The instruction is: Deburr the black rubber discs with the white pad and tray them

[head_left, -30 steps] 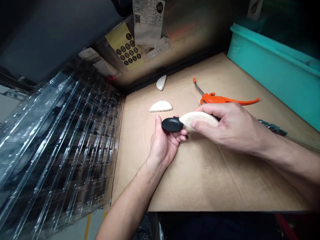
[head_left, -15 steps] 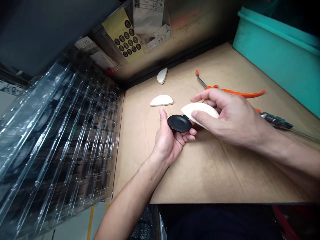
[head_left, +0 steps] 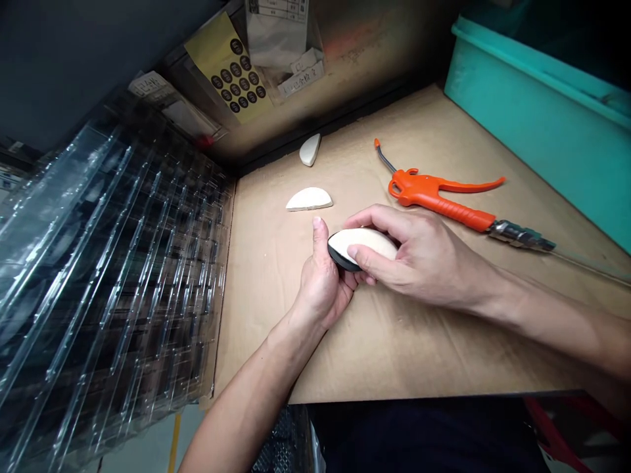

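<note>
Low over the cardboard sheet, my left hand holds a small round black dish-shaped part, thumb along its left edge and fingers underneath. My right hand pinches a white half-round pad between thumb and fingers. The pad lies over the black part and hides most of it; it appears to touch the dish. Beyond my hands, a second white half-round pad rests on the cardboard, and a third pad sits farther back.
An orange air blow gun with a metal hose fitting lies behind my right hand. A teal bin stands at the right. Stacked clear plastic trays rise at the left. A yellow sticker sheet hangs on the back wall.
My right hand has moved left and down, bringing the white pad from beside the black part onto it. The view has shifted slightly, and more of the blow gun shows.
</note>
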Tool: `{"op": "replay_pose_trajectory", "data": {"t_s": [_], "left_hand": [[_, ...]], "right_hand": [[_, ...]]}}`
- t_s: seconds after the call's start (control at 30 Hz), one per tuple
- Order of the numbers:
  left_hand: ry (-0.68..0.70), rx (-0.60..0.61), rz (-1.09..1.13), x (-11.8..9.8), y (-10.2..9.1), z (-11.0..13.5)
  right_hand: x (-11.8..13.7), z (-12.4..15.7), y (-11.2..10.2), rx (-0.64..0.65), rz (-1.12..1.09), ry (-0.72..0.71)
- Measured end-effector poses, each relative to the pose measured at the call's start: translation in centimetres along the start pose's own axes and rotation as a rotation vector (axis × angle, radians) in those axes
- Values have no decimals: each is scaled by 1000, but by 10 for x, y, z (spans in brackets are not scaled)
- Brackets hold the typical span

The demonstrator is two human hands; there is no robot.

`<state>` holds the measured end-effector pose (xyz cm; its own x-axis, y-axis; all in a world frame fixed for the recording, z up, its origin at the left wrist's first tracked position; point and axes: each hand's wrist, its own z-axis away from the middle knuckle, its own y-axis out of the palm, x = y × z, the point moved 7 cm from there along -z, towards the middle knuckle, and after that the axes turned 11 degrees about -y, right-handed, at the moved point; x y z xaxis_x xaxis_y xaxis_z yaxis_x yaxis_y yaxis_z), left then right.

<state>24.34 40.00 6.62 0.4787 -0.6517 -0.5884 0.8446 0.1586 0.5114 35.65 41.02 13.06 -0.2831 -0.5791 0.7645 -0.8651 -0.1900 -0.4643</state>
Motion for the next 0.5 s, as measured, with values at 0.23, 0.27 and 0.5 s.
{"op": "replay_pose_trajectory", "data": {"t_s": [0.23, 0.27, 0.5], "left_hand": [[-21, -28, 2, -1, -5, -1], [-27, -22, -3, -1, -5, -2], [1, -24, 8, -3, -2, -1]], "right_hand": [[7, -2, -9, 176, -61, -140], [7, -3, -10, 198, -48, -138], [9, -4, -5, 94, -36, -142]]}}
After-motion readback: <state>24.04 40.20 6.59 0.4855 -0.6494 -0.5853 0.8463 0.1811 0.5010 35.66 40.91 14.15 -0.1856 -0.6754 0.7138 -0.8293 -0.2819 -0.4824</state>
